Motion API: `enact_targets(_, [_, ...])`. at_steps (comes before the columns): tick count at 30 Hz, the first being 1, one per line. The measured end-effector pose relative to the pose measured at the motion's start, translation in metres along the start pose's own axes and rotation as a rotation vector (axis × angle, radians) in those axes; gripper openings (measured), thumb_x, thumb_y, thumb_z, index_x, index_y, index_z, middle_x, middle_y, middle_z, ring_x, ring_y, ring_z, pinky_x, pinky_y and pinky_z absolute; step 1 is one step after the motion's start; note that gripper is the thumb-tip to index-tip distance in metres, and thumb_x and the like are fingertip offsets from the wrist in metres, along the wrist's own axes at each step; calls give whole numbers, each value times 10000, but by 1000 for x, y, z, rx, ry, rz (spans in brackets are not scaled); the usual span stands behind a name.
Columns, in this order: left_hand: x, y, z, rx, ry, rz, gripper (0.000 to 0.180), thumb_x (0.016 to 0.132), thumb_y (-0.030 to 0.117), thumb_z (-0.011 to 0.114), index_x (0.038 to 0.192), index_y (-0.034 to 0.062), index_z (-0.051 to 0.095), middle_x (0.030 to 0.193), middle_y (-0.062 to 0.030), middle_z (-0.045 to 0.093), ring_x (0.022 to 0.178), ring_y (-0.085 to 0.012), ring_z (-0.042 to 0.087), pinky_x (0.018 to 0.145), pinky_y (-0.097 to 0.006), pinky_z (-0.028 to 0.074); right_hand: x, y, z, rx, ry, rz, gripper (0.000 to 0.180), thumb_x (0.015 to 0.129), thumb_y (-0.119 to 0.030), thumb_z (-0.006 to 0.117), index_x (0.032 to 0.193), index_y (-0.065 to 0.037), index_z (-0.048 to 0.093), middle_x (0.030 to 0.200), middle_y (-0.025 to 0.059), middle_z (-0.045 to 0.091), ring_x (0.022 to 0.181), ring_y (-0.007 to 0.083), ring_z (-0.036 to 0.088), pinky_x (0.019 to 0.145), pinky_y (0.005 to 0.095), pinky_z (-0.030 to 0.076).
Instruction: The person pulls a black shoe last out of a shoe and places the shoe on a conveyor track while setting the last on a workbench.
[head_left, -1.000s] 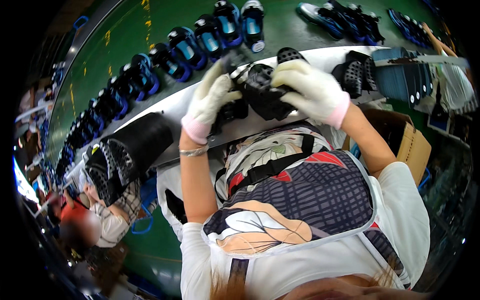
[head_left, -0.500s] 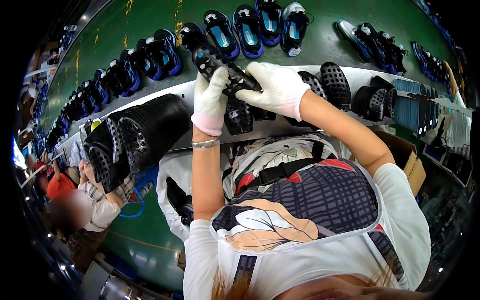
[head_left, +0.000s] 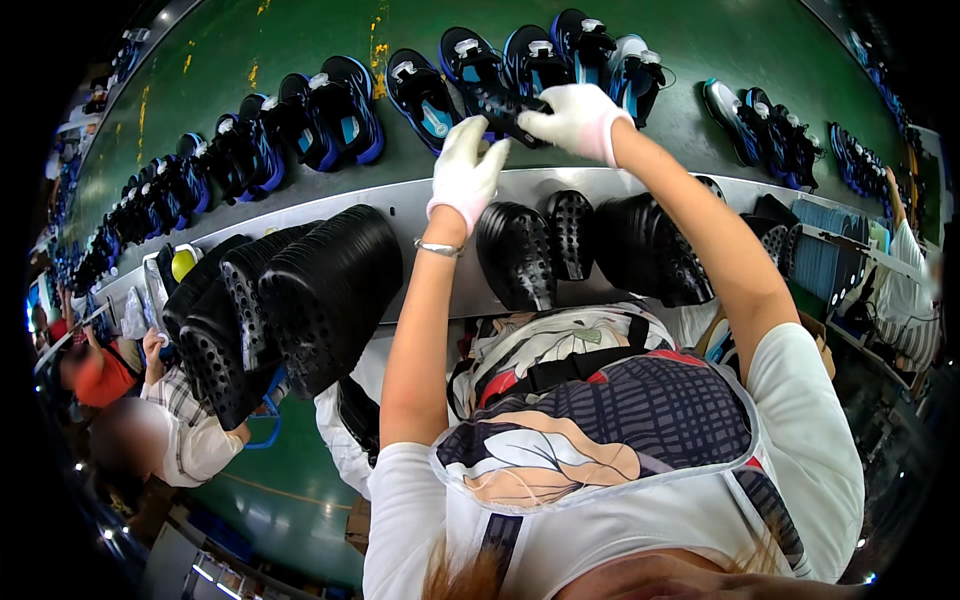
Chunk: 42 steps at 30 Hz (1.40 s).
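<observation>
My right hand (head_left: pixel 580 120), in a white glove with a pink cuff, pinches the near end of a black perforated shoe insert (head_left: pixel 495 100). The insert's far end overlaps the opening of a black sneaker (head_left: pixel 462 50); whether it sits inside is unclear. My gloved left hand (head_left: pixel 470 170) is just below and left of the insert, fingers apart, with nothing in it. Beside that hand, to its left, stands a black sneaker with a light blue insole (head_left: pixel 425 105). More black perforated inserts (head_left: pixel 515 250) stand stacked on the ledge nearer me.
A grey metal ledge (head_left: pixel 440 285) runs across in front of me. Large insert stacks (head_left: pixel 330 290) lean at its left. Sneakers (head_left: pixel 345 105) line the green belt-like surface (head_left: pixel 240 60). Blue flat pieces (head_left: pixel 830 240) stand at the right. Another person (head_left: pixel 190 430) sits at the left.
Both hands have moved away from me, and the insert has gone from between them to over a sneaker. My left hand has let go. The sneakers have shifted slightly right.
</observation>
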<state>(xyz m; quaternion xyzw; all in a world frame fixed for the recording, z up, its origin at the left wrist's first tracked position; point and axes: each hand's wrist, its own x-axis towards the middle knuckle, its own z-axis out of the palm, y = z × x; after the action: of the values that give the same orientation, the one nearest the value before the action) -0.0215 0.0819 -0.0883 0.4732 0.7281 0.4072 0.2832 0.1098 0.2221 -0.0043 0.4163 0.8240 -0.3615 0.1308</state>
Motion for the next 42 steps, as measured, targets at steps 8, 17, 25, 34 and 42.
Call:
enact_targets(8, [35, -18, 23, 229, -150, 37, 389, 830, 166, 600, 1194, 35, 555, 1177, -189, 556, 976, -375, 580, 846, -410, 483, 72, -43, 1, -310, -72, 110, 410, 828, -352, 506, 997, -30, 696, 1020, 200, 664, 965, 341, 642, 850, 390, 509])
enact_targets(17, [70, -41, 38, 352, -439, -390, 377, 861, 276, 593, 1177, 70, 573, 1129, -206, 626, 1045, -384, 592, 868, -432, 497, 124, -52, 48, -414, -129, 156, 303, 872, -279, 583, 1021, -37, 688, 1019, 186, 668, 959, 340, 643, 832, 401, 514])
enact_targets(25, [59, -30, 39, 254, -254, -472, 313, 885, 234, 563, 1147, 64, 555, 1040, -224, 644, 1003, -395, 603, 849, -444, 493, 127, -53, 56, -521, 48, 51, 255, 751, -59, 657, 1004, -62, 693, 1031, 145, 684, 964, 302, 662, 803, 369, 541])
enact_targets(34, [36, -15, -27, 150, 93, 88, 378, 812, 257, 652, 1118, 43, 593, 1126, -195, 568, 1005, -342, 573, 874, -388, 469, 86, -50, 25, -333, 120, -73, 407, 912, -359, 431, 979, -31, 663, 974, 200, 669, 936, 337, 643, 838, 416, 507])
enact_targets(42, [78, -50, -71, 466, 133, -559, 392, 819, 309, 652, 1036, -14, 604, 1012, -258, 624, 961, -397, 619, 836, -438, 502, 127, -109, 66, -843, 345, -333, 306, 752, -229, 674, 1040, -128, 676, 989, 36, 683, 1086, 225, 565, 867, 351, 409])
